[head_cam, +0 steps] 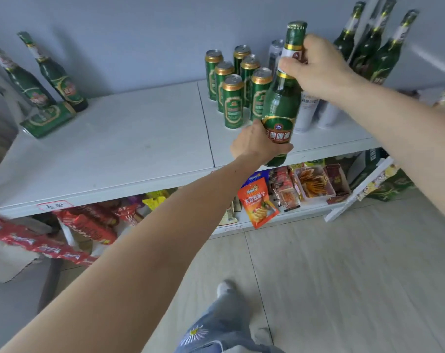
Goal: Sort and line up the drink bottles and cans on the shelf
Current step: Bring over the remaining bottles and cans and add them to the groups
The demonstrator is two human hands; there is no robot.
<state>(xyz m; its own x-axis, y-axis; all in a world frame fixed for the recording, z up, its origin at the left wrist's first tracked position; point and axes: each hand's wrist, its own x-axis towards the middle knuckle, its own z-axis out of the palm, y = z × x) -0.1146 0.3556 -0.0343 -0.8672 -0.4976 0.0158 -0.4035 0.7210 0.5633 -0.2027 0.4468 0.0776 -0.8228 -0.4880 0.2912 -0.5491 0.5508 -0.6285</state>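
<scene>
A green beer bottle is held upright above the front edge of the white shelf. My left hand grips its lower body and my right hand grips its neck. Behind it stand several green cans in a cluster, and white cans just to their right, partly hidden by my hands. Three green bottles stand at the back right. At the far left two green bottles stand upright, with one green can lying on its side in front of them.
A grey wall rises behind the shelf. The lower shelf holds snack packets and small boxes. A red packet strip hangs at the left. A white board leans at the right end. My leg and shoe are on the floor below.
</scene>
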